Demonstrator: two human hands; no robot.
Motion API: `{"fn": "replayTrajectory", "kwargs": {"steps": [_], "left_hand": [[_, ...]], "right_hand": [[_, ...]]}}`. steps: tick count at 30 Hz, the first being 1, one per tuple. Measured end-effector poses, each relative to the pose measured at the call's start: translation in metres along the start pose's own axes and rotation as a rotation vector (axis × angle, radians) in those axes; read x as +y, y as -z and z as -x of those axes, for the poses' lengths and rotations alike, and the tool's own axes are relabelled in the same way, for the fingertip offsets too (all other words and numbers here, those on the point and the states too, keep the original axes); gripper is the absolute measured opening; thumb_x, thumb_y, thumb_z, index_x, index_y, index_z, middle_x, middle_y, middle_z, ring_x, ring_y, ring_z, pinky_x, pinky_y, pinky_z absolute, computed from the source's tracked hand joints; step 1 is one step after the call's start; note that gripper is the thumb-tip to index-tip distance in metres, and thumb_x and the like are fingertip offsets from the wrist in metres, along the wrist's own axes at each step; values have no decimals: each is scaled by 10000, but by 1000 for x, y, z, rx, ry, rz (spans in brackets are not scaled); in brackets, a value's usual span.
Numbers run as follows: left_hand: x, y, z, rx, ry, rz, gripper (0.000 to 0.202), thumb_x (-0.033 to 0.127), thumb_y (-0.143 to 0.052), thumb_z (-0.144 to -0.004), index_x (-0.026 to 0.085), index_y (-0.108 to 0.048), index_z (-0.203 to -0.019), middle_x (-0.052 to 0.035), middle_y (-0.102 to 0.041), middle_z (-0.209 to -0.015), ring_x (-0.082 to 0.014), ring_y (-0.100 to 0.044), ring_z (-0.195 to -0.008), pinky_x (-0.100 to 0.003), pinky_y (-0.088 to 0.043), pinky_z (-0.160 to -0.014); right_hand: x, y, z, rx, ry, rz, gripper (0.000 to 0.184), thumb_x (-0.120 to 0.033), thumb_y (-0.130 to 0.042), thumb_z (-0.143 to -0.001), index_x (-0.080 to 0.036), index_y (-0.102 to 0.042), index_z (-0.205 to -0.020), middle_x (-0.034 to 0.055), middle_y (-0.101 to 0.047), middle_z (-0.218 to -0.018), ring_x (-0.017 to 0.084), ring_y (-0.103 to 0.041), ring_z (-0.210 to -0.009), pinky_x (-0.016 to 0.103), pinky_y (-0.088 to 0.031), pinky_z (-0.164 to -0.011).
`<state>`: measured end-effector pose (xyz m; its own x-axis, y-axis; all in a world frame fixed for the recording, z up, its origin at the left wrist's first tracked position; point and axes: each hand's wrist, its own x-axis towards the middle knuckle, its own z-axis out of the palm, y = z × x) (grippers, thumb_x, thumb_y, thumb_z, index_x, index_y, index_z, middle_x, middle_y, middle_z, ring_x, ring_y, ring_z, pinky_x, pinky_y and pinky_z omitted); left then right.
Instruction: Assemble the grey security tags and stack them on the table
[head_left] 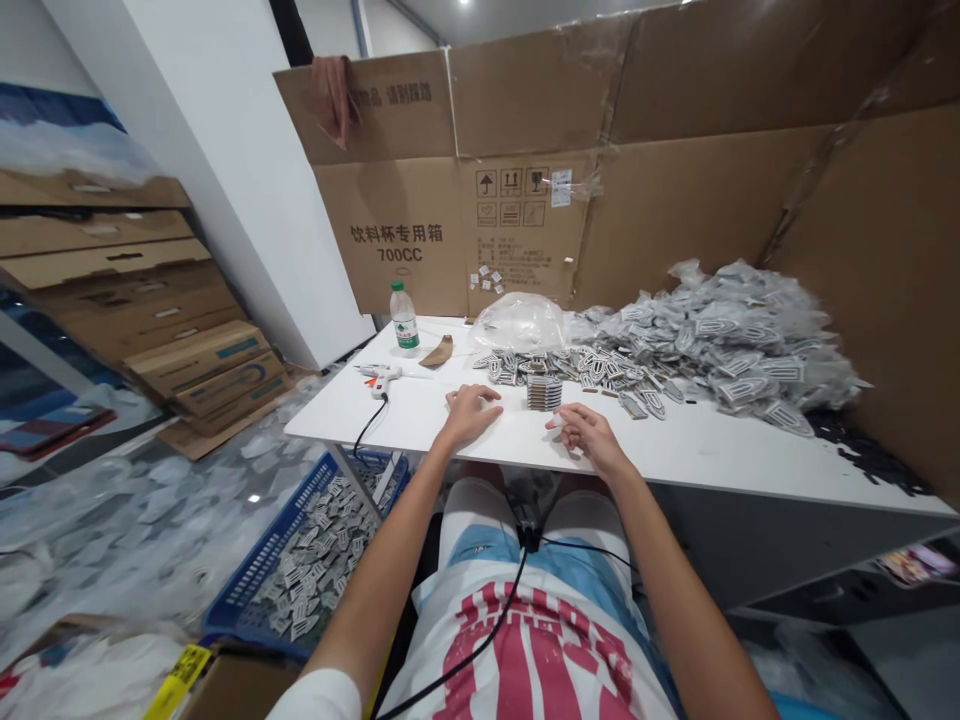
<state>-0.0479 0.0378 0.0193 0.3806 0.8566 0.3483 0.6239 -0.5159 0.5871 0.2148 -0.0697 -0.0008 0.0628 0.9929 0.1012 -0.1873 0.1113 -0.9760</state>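
My left hand (469,412) lies palm down on the white table (705,450) with its fingers stretched toward a small stack of flat cardboard pieces (544,392); it holds nothing. My right hand (589,430) rests on the table just right of and below that stack, fingers curled together, and something small and white shows at the fingertips. Behind the stack lies a row of loose grey patterned pieces (570,365). A big heap of the same pieces in clear bags (739,335) fills the table's right side.
A glue gun (380,377) with a black cord, a water bottle (404,318) and a brown scrap (437,352) lie at the table's left. Cardboard walls (675,200) enclose the back and right. A blue basket (315,555) of pieces sits on the floor at left.
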Motion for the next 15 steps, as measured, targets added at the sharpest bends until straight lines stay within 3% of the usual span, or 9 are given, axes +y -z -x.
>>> {"fn": "replayTrajectory", "kwargs": {"steps": [4,8,15], "left_hand": [[-3,3,3,14,23,176,221,390,-749,-860,253,-778,-1031,-30,-773,-1045,-259,-662,-1099,-466,-370,-1146],[-7,0,1,8,-18,333,256,400,-720,-859,209,-765,-1024,-57,-752,-1023,-226,-683,-990,-371,-504,-953],[-4,-2,0,73,-59,480,254,411,-744,-862,188,-748,-986,-52,-737,-956,-198,-674,-905,-351,-532,-903]], "right_hand": [[0,0,0,12,-10,0,436,-591,-851,-809,-212,-719,-980,96,-810,-965,123,-562,-565,238,-409,-490],[-2,-1,2,11,-8,-8,432,-597,-844,-816,-216,-717,-976,87,-809,-964,122,-573,-575,239,-404,-499],[-3,-1,2,20,-1,-1,461,-632,-839,-801,-224,-707,-969,88,-808,-967,139,-595,-580,261,-404,-513]]}}
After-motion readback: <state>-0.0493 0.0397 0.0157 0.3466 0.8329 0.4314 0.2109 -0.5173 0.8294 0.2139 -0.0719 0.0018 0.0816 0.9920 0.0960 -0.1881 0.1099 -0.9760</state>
